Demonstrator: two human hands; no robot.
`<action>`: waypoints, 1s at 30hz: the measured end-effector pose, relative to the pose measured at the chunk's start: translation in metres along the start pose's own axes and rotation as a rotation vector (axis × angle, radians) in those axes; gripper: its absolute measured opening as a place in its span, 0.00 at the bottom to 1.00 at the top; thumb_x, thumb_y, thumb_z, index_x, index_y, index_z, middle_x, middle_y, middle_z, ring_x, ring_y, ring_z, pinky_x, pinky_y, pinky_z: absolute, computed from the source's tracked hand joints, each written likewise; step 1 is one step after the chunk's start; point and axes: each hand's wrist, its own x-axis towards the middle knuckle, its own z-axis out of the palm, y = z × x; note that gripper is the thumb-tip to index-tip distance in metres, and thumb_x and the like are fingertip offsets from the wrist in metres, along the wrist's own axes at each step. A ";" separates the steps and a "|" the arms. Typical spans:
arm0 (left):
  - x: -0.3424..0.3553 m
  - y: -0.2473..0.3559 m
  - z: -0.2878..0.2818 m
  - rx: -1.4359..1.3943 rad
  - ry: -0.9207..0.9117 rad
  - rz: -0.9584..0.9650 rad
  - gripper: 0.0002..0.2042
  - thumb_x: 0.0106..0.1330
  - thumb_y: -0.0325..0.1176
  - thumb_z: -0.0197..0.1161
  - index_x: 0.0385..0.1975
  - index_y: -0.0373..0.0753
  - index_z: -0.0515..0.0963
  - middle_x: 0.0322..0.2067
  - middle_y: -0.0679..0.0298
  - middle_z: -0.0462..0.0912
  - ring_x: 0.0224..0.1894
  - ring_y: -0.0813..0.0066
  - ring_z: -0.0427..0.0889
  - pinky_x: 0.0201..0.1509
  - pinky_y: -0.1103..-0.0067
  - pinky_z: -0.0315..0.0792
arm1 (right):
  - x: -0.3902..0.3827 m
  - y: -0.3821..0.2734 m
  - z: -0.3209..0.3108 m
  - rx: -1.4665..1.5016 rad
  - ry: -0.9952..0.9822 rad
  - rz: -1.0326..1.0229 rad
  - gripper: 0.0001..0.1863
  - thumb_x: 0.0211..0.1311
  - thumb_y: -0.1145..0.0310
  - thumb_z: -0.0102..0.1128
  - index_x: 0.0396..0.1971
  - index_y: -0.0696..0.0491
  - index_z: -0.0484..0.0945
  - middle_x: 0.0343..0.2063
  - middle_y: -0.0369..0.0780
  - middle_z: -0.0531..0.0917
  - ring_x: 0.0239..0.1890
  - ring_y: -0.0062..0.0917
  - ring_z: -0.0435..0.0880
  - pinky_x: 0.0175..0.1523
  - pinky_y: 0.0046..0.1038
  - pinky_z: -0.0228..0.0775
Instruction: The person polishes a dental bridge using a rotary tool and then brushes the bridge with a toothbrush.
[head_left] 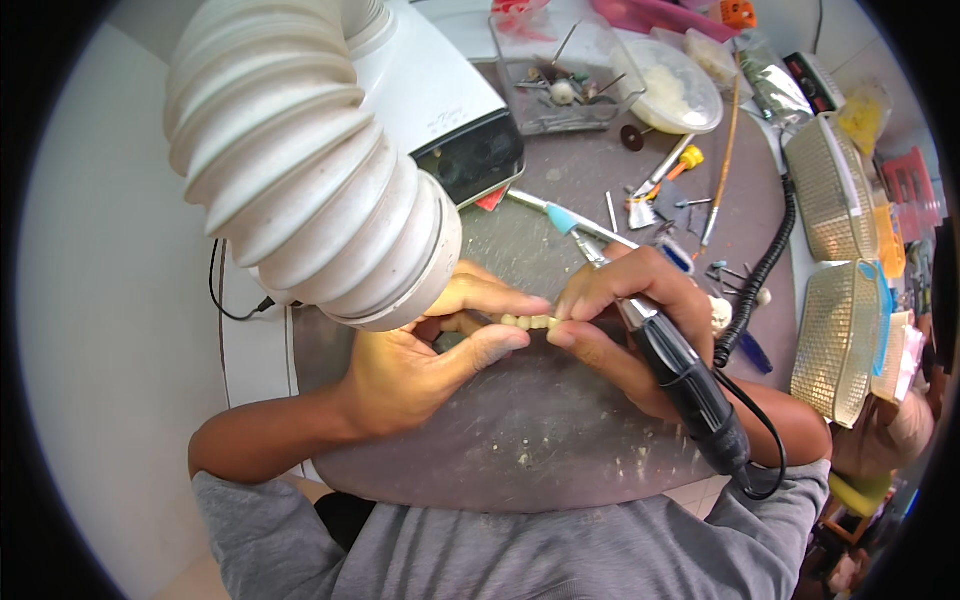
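Row of cream denture teeth (530, 321) pinched between left hand (420, 365) and right hand (625, 330), long axis left-right, above grey tabletop (540, 440), black rotary handpiece (680, 375) clamped in right fingers, tip pointing up-left, white ribbed extraction hose (300, 170) just beside left hand.

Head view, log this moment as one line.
left hand: pinches row of teeth | right hand: holds rotary handpiece, touches teeth | suction hose above

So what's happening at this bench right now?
A person holds a small row of false teeth between the fingertips of both hands. The left hand steadies it from one side. The right hand pinches the other end and also grips a black corded grinding tool. A white ribbed hose hangs just above, over a dusty grey table.
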 end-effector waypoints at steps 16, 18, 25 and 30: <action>-0.005 0.000 0.019 -0.410 0.181 -0.164 0.11 0.70 0.27 0.63 0.48 0.37 0.74 0.46 0.61 0.83 0.47 0.79 0.83 0.52 0.81 0.79 | -0.001 -0.004 0.003 -0.211 -0.012 -0.187 0.10 0.56 0.80 0.69 0.36 0.58 0.77 0.31 0.39 0.83 0.32 0.21 0.83 0.38 0.25 0.76; -0.006 -0.001 0.019 -0.452 0.159 -0.132 0.11 0.70 0.28 0.63 0.49 0.37 0.73 0.46 0.62 0.81 0.48 0.78 0.82 0.55 0.79 0.76 | -0.002 -0.004 0.006 -0.240 -0.017 -0.214 0.11 0.55 0.80 0.70 0.36 0.57 0.78 0.31 0.40 0.84 0.32 0.22 0.85 0.38 0.24 0.76; -0.006 0.007 0.012 -0.559 0.120 -0.156 0.15 0.73 0.31 0.59 0.57 0.35 0.72 0.46 0.62 0.79 0.47 0.75 0.82 0.53 0.78 0.79 | -0.001 -0.016 -0.003 -0.483 0.034 -0.441 0.14 0.57 0.66 0.72 0.42 0.54 0.84 0.25 0.39 0.79 0.24 0.23 0.75 0.30 0.26 0.69; -0.010 0.006 0.002 -0.555 0.012 -0.217 0.18 0.74 0.31 0.58 0.60 0.32 0.71 0.48 0.58 0.80 0.46 0.75 0.83 0.50 0.80 0.79 | -0.003 -0.020 -0.013 -0.582 -0.052 -0.526 0.17 0.50 0.73 0.68 0.41 0.60 0.80 0.25 0.40 0.80 0.24 0.23 0.76 0.30 0.26 0.69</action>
